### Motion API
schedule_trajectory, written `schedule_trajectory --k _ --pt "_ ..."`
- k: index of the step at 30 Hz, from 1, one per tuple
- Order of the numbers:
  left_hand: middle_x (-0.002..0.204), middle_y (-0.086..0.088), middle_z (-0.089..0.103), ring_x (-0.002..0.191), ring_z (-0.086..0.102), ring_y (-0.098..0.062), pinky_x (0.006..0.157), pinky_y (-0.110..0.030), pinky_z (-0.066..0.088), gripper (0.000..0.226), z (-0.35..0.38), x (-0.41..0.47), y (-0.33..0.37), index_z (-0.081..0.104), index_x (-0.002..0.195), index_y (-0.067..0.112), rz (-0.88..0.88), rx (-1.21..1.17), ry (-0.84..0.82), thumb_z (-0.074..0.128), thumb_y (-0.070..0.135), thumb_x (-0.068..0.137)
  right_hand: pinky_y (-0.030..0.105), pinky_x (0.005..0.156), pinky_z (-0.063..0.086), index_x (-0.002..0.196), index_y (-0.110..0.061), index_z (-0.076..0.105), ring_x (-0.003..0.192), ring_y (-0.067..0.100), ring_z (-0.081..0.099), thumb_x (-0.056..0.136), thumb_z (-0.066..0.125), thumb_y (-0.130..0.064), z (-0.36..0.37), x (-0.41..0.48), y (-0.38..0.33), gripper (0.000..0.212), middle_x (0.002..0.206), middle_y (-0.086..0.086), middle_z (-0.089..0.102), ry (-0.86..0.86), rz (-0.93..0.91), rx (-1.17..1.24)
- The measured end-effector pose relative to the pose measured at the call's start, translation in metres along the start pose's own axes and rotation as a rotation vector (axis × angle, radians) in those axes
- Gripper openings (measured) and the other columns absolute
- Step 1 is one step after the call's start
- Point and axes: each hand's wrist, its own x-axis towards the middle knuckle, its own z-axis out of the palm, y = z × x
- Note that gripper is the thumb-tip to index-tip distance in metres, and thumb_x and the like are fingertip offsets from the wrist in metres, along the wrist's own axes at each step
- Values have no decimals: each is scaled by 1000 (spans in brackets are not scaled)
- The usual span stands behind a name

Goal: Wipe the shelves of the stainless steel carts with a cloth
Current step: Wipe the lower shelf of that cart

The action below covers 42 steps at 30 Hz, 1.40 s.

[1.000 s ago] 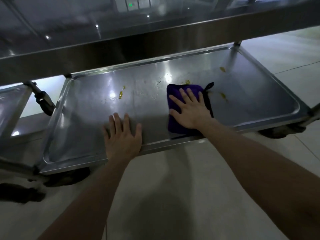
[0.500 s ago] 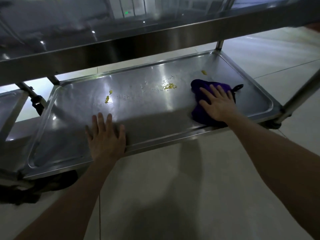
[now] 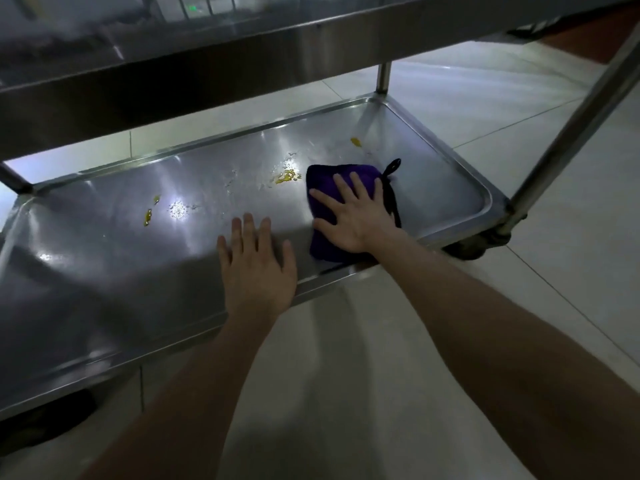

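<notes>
The lower shelf (image 3: 104,271) of a stainless steel cart lies in front of me, its tray surface shiny. A folded purple cloth (image 3: 320,183) with a black edge and loop lies on its right half. My right hand (image 3: 353,216) presses flat on the cloth, fingers spread. My left hand (image 3: 258,268) rests flat on the shelf near its front rim, fingers straight, holding nothing. Yellow smears show left of the cloth (image 3: 285,176), behind it (image 3: 356,142) and farther left (image 3: 149,216).
The cart's upper shelf (image 3: 242,46) overhangs the back of the lower one. Cart posts stand at the back (image 3: 383,76) and at the right (image 3: 568,129), with a caster (image 3: 467,249) under the right corner. Pale tiled floor lies in front and to the right.
My right hand has slid the cloth back leftward from the shelf's right end, toward the central yellow smear. My left hand stays pressed near the front rim while the view shifted.
</notes>
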Motion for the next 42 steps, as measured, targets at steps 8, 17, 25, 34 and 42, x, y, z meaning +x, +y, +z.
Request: schedule_trajectory --k 8,17,25,34,42 --pt "181 -14 15 169 5 -32 135 -59 4 65 -3 4 -1 27 171 15 -59 -50 -6 33 45 114 60 131 -7 167 -53 20 167 20 -1 102 25 -65 -22 3 102 66 181 -6 6 41 131 102" --pt "181 -14 14 169 3 -30 136 -58 1 77 4 9 6 26 171 15 -7 -39 22 19 55 106 63 131 -5 169 -44 20 167 30 0 106 28 -58 -22 -6 51 66 182 2 6 14 32 50" --pt "182 -11 11 169 1 -28 135 -59 2 79 6 12 1 23 171 20 -61 -44 15 15 58 103 55 132 -7 168 -50 18 167 22 -2 110 28 -56 -43 -15 140 60 182 -4 4 -1 185 95" --pt "179 -16 21 168 10 -34 135 -60 5 76 11 12 9 32 169 15 -24 -45 77 20 55 105 54 132 8 167 -41 32 166 25 11 107 39 -51 -30 -58 43 62 180 0 16 43 -23 41" --pt "181 -14 14 169 5 -31 135 -59 3 74 4 10 7 25 172 15 -62 -64 33 22 52 108 50 133 0 169 -46 23 167 20 3 111 35 -47 -42 -51 113 59 181 -4 8 23 126 114"
